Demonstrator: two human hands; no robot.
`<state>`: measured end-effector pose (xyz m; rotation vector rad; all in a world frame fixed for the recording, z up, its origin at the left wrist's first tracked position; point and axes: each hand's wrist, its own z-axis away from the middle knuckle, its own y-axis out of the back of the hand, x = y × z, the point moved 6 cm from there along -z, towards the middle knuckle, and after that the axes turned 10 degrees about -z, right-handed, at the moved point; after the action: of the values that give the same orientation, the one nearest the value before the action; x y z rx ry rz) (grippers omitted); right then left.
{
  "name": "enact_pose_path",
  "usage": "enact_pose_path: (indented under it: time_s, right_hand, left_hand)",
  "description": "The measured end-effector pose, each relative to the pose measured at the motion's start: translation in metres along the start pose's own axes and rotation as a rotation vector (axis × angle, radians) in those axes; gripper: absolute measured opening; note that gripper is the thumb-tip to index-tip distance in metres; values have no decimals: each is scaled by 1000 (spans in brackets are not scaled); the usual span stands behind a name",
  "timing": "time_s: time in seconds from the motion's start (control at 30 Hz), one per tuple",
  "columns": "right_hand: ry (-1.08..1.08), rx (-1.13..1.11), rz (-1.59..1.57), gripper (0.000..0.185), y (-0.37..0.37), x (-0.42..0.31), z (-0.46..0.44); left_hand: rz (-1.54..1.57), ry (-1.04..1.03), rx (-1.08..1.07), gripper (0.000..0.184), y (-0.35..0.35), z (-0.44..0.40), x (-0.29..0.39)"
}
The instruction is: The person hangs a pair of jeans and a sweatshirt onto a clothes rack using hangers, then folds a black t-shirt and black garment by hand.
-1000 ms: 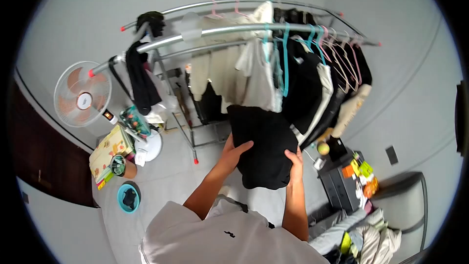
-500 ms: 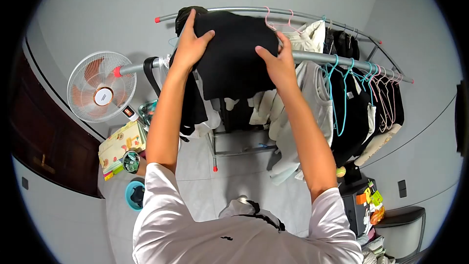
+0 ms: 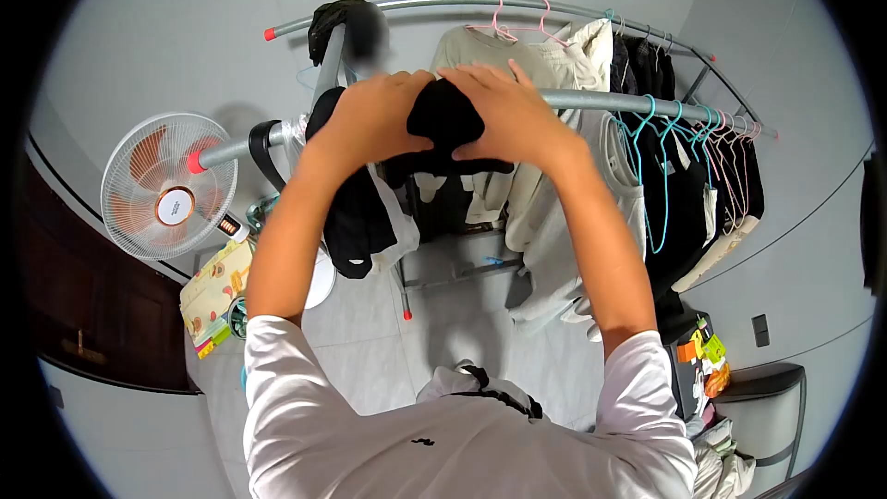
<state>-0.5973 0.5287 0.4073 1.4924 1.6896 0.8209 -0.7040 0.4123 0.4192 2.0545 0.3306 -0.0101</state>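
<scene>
A folded black garment (image 3: 445,117) is held up in front of me at the front rail (image 3: 637,105) of the clothes rack; its exact kind does not show. My left hand (image 3: 374,125) grips its left side, the thumb on the near face and the fingers over the top. At its right side my right hand (image 3: 517,120) grips in the same way, the thumb tips close together. Part of the cloth spreads below my thumbs. Left of my left forearm, another black garment (image 3: 356,222) hangs from the rack.
A standing fan (image 3: 171,187) is on the left. Blue hangers (image 3: 658,176) and pink hangers (image 3: 735,166) carry clothes on the right. Behind, a beige top (image 3: 471,48) hangs from the back rail (image 3: 425,2). A grey chair (image 3: 767,416) stands lower right.
My hands have moved closer together, and the black garment, spread wide before, is now narrowed between them. The beige top behind has come into view. My view has shifted slightly.
</scene>
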Motion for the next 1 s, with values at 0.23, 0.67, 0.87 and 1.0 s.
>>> enact_pose_path:
  time_s: [0.23,0.67,0.87,1.0]
  right_hand:
    - [-217,-222,-82,56,-11,18,-34]
    - [74,365,49,52,-1,-4,1]
    - [-200,714,-377,24,-63,-47,173]
    - [-703,282,-695,16,-155,-63,321]
  left_hand:
    - [228,-46,-387,61,-20,-25,-24]
    - [125,-88,302,60,16,16,15]
    - [706,36,761,22,-56,136,118]
    - [1256,257,-56,13,-148,168,215]
